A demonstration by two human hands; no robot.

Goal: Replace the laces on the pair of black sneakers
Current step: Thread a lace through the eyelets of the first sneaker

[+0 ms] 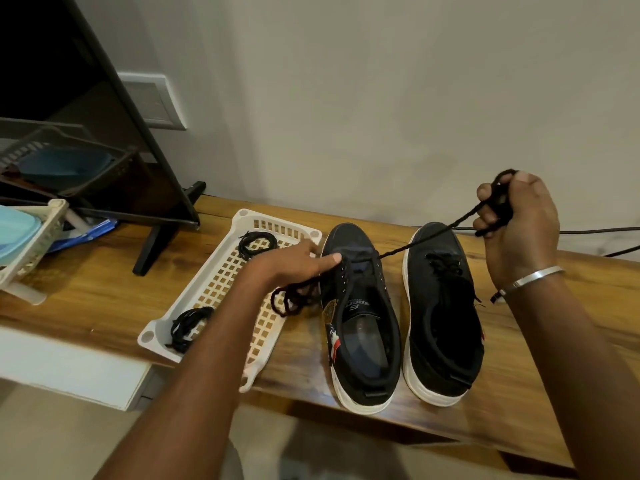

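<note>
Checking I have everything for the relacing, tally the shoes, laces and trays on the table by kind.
Black sneakers: 2, left sneaker, right sneaker
Coiled lace bundles in white tray: 2
Lace being pulled out: 1
White tray: 1
Total: 6

Dim, warm indoor light, fairly even. Soft shadows under the sneakers point(401, 317) and white basket point(221, 292) on the wooden table point(104, 292). Mild sheen on the wood, no hard glare. Wide-angle bend at the edges: TV screen point(69, 98) leans. Overall soft; left edge, forearms and hands slightly blurred. Black lace point(426, 237) detail lost in dark tones.
</note>
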